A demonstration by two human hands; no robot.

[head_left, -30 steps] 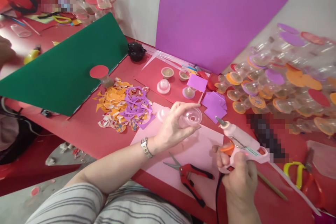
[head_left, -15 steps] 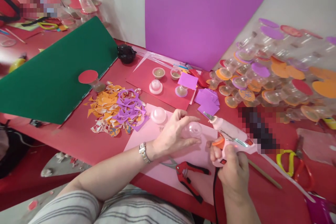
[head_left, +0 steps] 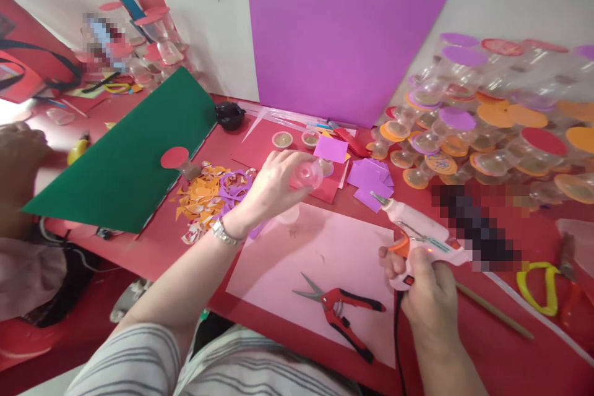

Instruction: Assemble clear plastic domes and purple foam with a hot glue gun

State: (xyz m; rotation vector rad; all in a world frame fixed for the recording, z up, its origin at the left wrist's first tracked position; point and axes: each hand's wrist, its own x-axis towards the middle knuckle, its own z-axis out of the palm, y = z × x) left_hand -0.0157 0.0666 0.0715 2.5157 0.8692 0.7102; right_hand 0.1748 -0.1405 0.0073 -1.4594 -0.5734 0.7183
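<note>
My left hand (head_left: 273, 185) is closed around a clear plastic dome (head_left: 308, 176), held above the red foam sheet (head_left: 250, 147). A second plastic dome (head_left: 288, 215) lies under my wrist, partly hidden. In my right hand (head_left: 424, 284) is a pink hot glue gun (head_left: 417, 226), its nozzle pointing up and left and a finger at the orange trigger. Between my arms, red-handled pruning shears (head_left: 338, 309) lie with their blades apart on a pink foam sheet (head_left: 273, 266). Two small cups of sand (head_left: 282, 139) stand behind my left hand.
Hourglass-like plastic pieces (head_left: 445, 130) with coloured discs are stacked at right. Purple squares (head_left: 371, 176), foam scraps (head_left: 199, 195), a green sheet (head_left: 125, 161) and a wooden stick (head_left: 496, 309) lie around. Yellow-handled scissors (head_left: 538, 291) are at right. Another person's hand (head_left: 23, 142) is at far left.
My left hand has carried the clear dome forward and left, from over the pink sheet to the red sheet. The glue gun stays in my right hand. Another person's arm has appeared at left.
</note>
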